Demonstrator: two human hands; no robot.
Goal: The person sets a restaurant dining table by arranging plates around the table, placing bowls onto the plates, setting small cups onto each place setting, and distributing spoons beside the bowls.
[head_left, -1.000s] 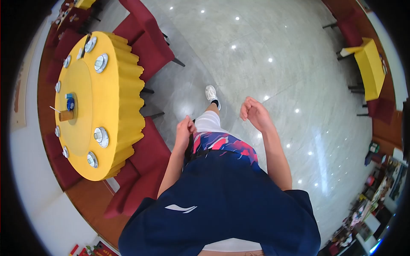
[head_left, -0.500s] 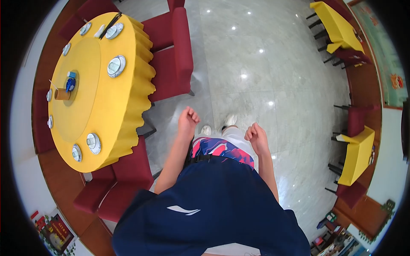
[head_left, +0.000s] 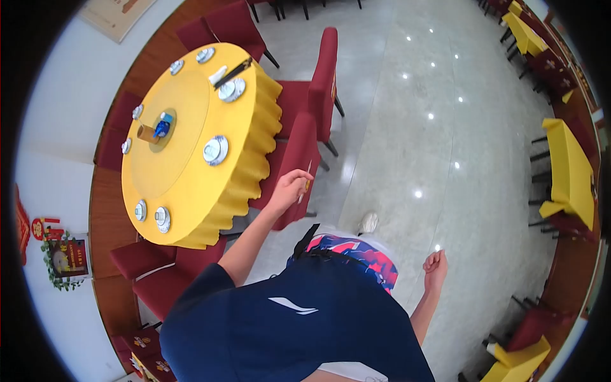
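My left hand [head_left: 291,190] is in front of the back of a dark red chair [head_left: 299,143], its fingers loosely curled. I cannot tell whether it touches the chair. A thin pale-and-yellow mark shows by the fingertips, apparently on the chair's rear face; no held object is evident. Low on the right, over the floor, my right hand [head_left: 435,270] is closed in a loose fist with nothing visible in it. On the left stands a round table with a yellow cloth [head_left: 181,213], set with several stacked dishes [head_left: 216,150].
Dark chopsticks [head_left: 233,74] lie beside a dish stack. A brown cup [head_left: 147,133] and a blue item [head_left: 162,126] sit mid-table. More red chairs [head_left: 172,280] surround it. Along the right wall are yellow-covered tables [head_left: 568,172]. Grey shiny floor [head_left: 394,146] runs between.
The view has turned and moved forward, so the round table appears farther right. My left hand has risen to the chair back; my right hand has swung outward to the lower right.
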